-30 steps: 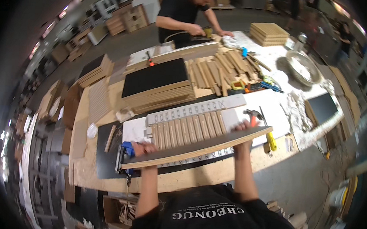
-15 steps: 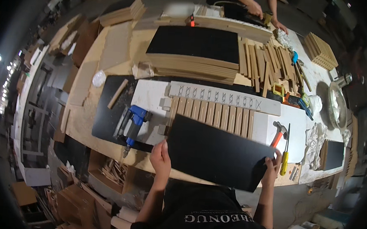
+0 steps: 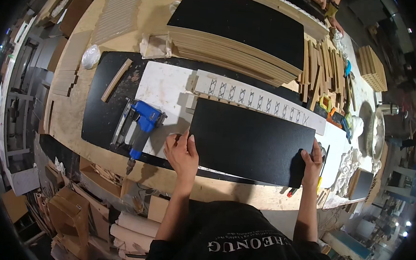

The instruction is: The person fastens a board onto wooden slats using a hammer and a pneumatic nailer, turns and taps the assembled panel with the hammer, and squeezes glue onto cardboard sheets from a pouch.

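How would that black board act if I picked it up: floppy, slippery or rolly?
Probably stiff: the black board looks flat, not sagging, between the left hand and right hand at its ends. It might be a little slippery, because its face looks smooth. It likely wouldn't roll, since it's flat with straight edges.

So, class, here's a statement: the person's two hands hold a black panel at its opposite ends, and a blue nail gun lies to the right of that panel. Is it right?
Not quite: the head view shows the blue nail gun to the left of the black panel, which the left hand and right hand hold at opposite ends.
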Tool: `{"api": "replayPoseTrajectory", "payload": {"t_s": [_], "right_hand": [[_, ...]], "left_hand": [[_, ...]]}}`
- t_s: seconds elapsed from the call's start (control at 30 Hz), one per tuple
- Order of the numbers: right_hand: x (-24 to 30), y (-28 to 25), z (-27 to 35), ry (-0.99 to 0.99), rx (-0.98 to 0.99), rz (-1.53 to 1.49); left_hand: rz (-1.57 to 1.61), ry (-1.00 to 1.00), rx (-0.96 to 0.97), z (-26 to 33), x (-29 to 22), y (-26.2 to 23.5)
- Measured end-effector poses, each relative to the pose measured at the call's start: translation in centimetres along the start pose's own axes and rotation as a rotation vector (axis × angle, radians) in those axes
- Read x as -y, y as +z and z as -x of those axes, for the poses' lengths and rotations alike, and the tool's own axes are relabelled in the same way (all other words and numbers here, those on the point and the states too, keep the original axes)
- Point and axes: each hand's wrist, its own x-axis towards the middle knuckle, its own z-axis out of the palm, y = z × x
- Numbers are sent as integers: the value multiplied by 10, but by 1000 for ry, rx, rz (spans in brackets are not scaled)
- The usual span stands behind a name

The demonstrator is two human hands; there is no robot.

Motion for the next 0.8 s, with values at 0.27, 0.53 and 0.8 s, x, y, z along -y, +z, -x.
{"api": "replayPoseTrajectory", "payload": {"t_s": [0.27, 0.53, 0.8], "right_hand": [[-18, 10, -19, 63, -22, 0], [-69, 9, -28, 2, -231, 60], [-97, 9, -30, -43, -183, 138]], "left_hand": [[-259, 53, 41, -6, 3, 10], [-207, 147, 24, -13, 12, 35], [-505, 113, 124, -3, 27, 45]]}}
